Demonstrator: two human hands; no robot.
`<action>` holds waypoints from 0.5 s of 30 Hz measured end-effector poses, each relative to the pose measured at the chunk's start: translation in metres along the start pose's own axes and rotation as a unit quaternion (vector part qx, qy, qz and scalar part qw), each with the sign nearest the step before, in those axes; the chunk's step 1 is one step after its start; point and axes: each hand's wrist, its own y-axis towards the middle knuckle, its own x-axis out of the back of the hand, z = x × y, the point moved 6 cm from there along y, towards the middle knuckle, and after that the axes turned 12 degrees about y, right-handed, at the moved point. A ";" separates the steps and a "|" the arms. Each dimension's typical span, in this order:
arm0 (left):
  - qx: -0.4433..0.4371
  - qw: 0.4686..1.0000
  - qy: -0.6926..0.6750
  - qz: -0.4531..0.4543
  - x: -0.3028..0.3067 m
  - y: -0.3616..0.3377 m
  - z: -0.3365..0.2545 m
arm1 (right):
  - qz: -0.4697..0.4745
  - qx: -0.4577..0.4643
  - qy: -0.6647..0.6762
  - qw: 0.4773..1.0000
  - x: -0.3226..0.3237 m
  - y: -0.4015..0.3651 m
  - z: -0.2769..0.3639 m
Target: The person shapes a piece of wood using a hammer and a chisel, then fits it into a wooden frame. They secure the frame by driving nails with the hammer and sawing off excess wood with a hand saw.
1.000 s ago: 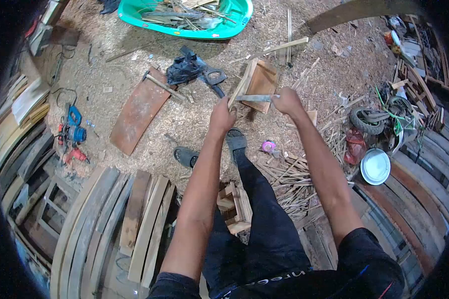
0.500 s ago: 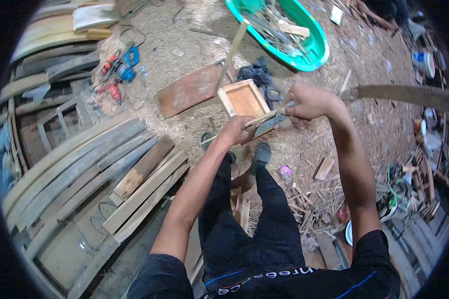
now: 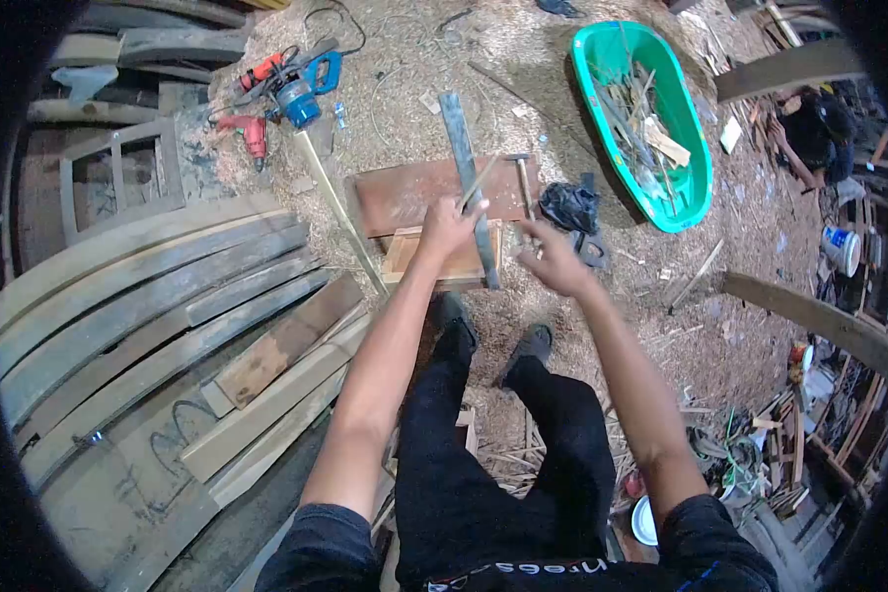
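Observation:
My left hand (image 3: 449, 227) is closed on a thin wooden strip (image 3: 480, 182) that points up and away from me. A long grey metal blade (image 3: 469, 178) runs just right of that hand, across a small wooden box (image 3: 419, 259) on the sawdust floor; I cannot tell whether it is held or loose. Right of the blade, my right hand (image 3: 553, 259) is blurred, fingers spread, holding nothing. Beyond the box lies a red-brown plank (image 3: 405, 195), and a hammer (image 3: 523, 183) lies at the plank's right end.
A green tub (image 3: 696, 168) of wood scraps sits far right, a black bag (image 3: 567, 207) nearer. A blue power tool (image 3: 301, 89) and a red drill (image 3: 245, 130) lie far left. Stacked curved planks (image 3: 148, 316) fill the left. Another person (image 3: 814, 123) crouches at upper right.
The view swung, so the floor objects shifted. My right hand let go of the grey blade and opened. The left hand moved up over the wooden box with the strip.

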 end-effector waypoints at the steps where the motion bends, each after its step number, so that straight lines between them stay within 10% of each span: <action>1: 0.000 1.000 -0.012 -0.012 -0.004 0.016 0.013 | -0.024 0.015 -0.002 1.000 -0.032 0.006 -0.022; 8: 0.074 0.996 0.050 0.027 -0.055 0.124 0.066 | -0.130 0.015 0.174 0.976 -0.107 0.122 -0.137; 15: 0.168 0.954 -0.246 -0.025 -0.034 0.156 0.093 | -0.194 0.069 0.059 0.977 -0.054 0.195 -0.159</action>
